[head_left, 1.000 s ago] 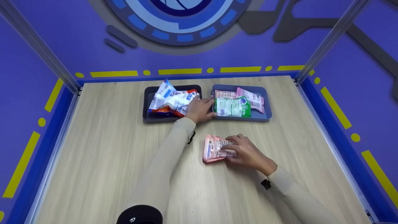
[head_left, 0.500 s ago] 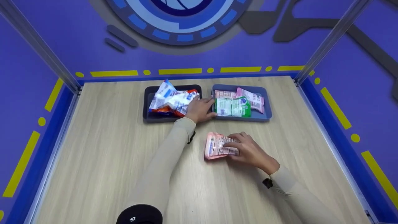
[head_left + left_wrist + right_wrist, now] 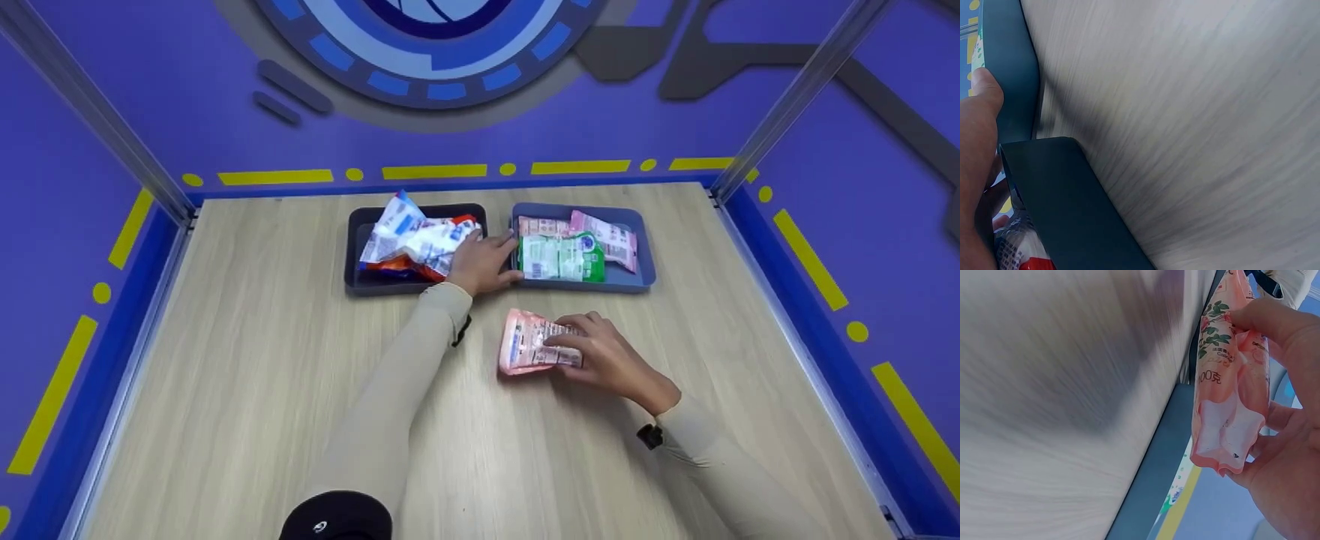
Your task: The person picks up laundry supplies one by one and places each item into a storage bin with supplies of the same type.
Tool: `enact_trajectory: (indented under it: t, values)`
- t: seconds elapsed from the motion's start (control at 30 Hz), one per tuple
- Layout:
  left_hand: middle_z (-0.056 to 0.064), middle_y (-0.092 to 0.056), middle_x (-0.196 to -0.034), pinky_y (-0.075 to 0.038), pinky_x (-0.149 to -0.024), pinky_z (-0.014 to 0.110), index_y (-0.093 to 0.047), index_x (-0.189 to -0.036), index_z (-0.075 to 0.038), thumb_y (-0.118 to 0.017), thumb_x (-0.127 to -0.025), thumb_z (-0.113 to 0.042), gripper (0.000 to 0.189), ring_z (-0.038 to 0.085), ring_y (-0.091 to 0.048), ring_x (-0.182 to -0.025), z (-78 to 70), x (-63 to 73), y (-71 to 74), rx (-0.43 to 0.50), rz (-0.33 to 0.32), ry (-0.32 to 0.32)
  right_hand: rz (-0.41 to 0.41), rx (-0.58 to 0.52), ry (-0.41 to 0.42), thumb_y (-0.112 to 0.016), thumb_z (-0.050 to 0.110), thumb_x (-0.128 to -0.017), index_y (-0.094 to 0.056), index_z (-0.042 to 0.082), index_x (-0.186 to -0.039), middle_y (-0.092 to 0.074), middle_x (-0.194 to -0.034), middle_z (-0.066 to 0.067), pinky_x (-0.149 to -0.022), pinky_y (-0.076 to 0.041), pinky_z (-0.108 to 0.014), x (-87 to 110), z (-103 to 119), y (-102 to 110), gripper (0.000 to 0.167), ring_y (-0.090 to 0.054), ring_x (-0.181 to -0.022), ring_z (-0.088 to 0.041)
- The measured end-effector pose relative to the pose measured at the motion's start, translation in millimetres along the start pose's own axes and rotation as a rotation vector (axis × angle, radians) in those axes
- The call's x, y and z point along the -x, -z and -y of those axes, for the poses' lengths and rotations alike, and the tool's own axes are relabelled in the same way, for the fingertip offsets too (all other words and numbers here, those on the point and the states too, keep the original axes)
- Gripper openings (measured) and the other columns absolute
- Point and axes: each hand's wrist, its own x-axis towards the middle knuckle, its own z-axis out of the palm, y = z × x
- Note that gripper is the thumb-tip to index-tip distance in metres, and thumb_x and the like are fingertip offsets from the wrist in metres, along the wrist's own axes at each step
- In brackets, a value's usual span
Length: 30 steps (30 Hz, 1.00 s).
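My right hand [image 3: 607, 360] holds a pink packet [image 3: 525, 343] with printed text, above the table in front of the trays. In the right wrist view, the thumb and fingers pinch this soft packet [image 3: 1221, 377], which shows leaves and a white patch. My left hand [image 3: 484, 264] rests where the dark left tray [image 3: 360, 287] and the grey-blue right tray [image 3: 643, 281] meet. Its fingers lie spread over their inner rims, and the left wrist view shows the thumb [image 3: 987, 90] at the right tray's side. Part of the left fingers is hidden there.
White, blue and red-orange packets [image 3: 420, 238] fill the left tray. The right tray holds a green and white packet [image 3: 559, 259] and pink packets [image 3: 607, 238]. Purple walls [image 3: 172, 112] enclose the wooden table [image 3: 262, 360] at the back and sides.
My right hand has moved the pink packet a little away from me and to the right, towards the trays. The left hand and both trays have stayed put.
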Motion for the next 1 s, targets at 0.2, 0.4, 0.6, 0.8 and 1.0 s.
enact_trajectory:
  t: [0.2, 0.4, 0.6, 0.8, 1.0]
  values:
    - [0.002, -0.034, -0.166, -0.019, -0.126, 0.049, -0.036, -0.161, -0.02, -0.047, -0.098, -0.069, 0.08, 0.023, -0.044, -0.145, -0.3, 0.4, 0.8, 0.006, -0.004, -0.003, -0.01, -0.011, -0.014, -0.088, 0.019, -0.079, -0.077, 0.019, -0.117, -0.066, -0.125, -0.013, -0.09, -0.05, -0.051, 1.0, -2.6, 2.5, 0.039, -0.058, -0.108, -0.031]
    - [0.002, -0.034, -0.166, -0.019, -0.126, 0.049, -0.037, -0.16, -0.02, -0.048, -0.098, -0.069, 0.08, 0.024, -0.044, -0.145, -0.3, -0.9, -0.3, 0.017, 0.002, 0.004, -0.037, -0.01, -0.005, -0.089, 0.019, -0.079, -0.077, 0.018, -0.117, -0.066, -0.125, -0.014, -0.091, -0.05, -0.052, 0.6, -7.2, 5.5, 0.04, -0.059, -0.108, -0.032]
    - [-0.001, -0.033, -0.166, -0.019, -0.126, 0.048, -0.037, -0.159, -0.022, -0.045, -0.099, -0.07, 0.077, 0.02, -0.044, -0.145, -0.7, 0.4, -0.2, -0.014, 0.003, 0.007, -0.051, -0.013, -0.01, -0.089, 0.015, -0.078, -0.077, 0.017, -0.117, -0.066, -0.125, -0.014, -0.091, -0.049, -0.054, 0.2, -10.5, 6.2, 0.04, -0.059, -0.109, -0.033]
    - [-0.001, -0.032, -0.167, -0.02, -0.126, 0.048, -0.037, -0.159, -0.021, -0.044, -0.098, -0.071, 0.079, 0.02, -0.045, -0.145, -1.2, 1.1, 0.8, -0.03, 0.003, 0.004, -0.046, -0.025, -0.026, -0.089, 0.016, -0.079, -0.077, 0.018, -0.118, -0.066, -0.127, -0.014, -0.093, -0.048, -0.053, 0.4, -13.8, 7.7, 0.041, -0.058, -0.11, -0.033]
    - [0.0, -0.033, -0.167, -0.02, -0.125, 0.049, -0.037, -0.16, -0.02, -0.046, -0.099, -0.069, 0.079, 0.021, -0.045, -0.145, -0.6, -0.1, 0.9, -0.019, 0.001, 0.0, -0.06, -0.029, -0.035, -0.089, 0.017, -0.08, -0.077, 0.017, -0.118, -0.065, -0.127, -0.014, -0.093, -0.048, -0.055, -0.2, -17.2, 10.4, 0.04, -0.058, -0.111, -0.034]
